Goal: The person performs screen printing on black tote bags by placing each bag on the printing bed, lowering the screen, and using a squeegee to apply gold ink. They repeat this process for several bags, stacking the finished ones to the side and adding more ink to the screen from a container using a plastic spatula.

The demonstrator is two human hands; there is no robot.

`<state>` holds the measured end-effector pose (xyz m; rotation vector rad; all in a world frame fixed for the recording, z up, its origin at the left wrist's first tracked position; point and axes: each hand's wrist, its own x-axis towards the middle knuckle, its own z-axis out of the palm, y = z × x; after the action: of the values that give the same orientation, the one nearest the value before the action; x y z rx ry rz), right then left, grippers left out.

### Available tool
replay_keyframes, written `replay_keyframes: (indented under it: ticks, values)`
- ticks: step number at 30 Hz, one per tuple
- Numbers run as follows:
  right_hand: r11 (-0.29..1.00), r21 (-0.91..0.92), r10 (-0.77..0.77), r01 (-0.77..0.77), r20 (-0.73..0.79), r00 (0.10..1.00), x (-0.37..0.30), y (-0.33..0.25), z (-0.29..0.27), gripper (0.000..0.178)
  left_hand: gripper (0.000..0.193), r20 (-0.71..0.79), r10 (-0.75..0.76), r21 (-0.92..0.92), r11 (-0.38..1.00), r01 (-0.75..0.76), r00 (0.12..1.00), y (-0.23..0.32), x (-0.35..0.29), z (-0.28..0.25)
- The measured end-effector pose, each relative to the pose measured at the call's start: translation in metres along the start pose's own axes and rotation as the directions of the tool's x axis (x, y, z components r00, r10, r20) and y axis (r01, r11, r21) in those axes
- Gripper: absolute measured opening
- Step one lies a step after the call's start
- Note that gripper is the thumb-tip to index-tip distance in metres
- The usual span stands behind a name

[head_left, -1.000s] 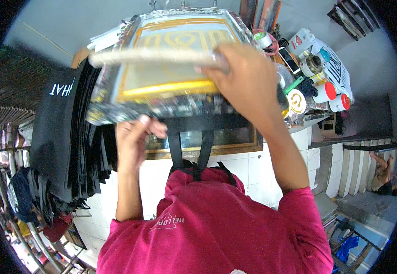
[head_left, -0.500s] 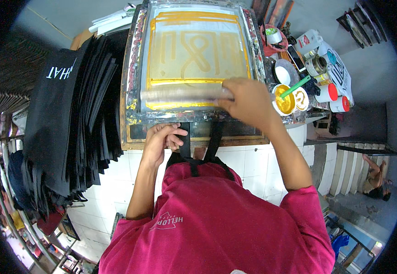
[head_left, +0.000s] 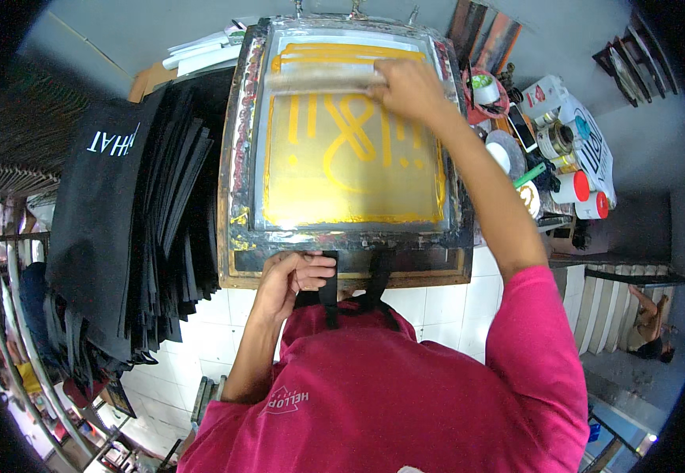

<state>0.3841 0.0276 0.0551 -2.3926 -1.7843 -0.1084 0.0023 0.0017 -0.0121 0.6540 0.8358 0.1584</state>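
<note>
My right hand (head_left: 412, 88) is closed round the end of a squeegee (head_left: 319, 81), blurred by motion, at the far part of a printing screen. Yellow ink coats its mesh (head_left: 303, 193), where a brighter curling design (head_left: 346, 138) shows. The screen's frame (head_left: 240, 150) is dark and ink-stained, lying on a wooden-edged board (head_left: 429, 276). My left hand (head_left: 291, 276) is at the frame's near edge, fingers loosely bent, fingertips by a black strap (head_left: 329, 288). I see nothing held in it.
A thick stack of black fabric bags (head_left: 98, 205) hangs at the left. On the right stand red-lidded jars (head_left: 571, 188), a phone (head_left: 522, 130), a pale bowl (head_left: 498, 156) and a green-handled tool (head_left: 530, 175). Metal clamps (head_left: 356, 9) hold the screen's far edge.
My right hand has moved the squeegee from the near side of the screen to the far side. The near ink band is thinner and the design looks brighter. My left hand stays by the near edge.
</note>
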Motion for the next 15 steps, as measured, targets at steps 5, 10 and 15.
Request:
replay_keyframes:
  ticks: [5, 10, 15]
  values:
    - [1.0, 0.015, -0.017, 0.016, 0.037, 0.999, 0.075, 0.042, -0.011, 0.056, 0.047, 0.038, -0.114, -0.31, 0.943, 0.12, 0.993, 0.005, 0.0, 0.001]
    - [0.999, -0.04, 0.038, -0.036, 0.059, 0.998, 0.102, 0.062, -0.002, 0.061, 0.047, 0.158, -0.163, -0.204, 0.96, 0.194, 0.974, 0.014, -0.01, -0.005]
    - [0.981, -0.147, 0.119, -0.127, -0.06, 0.991, 0.073, 0.04, 0.02, 0.073, 0.028, 0.21, 0.24, 0.476, 0.822, -0.313, 0.948, 0.099, 0.023, 0.024]
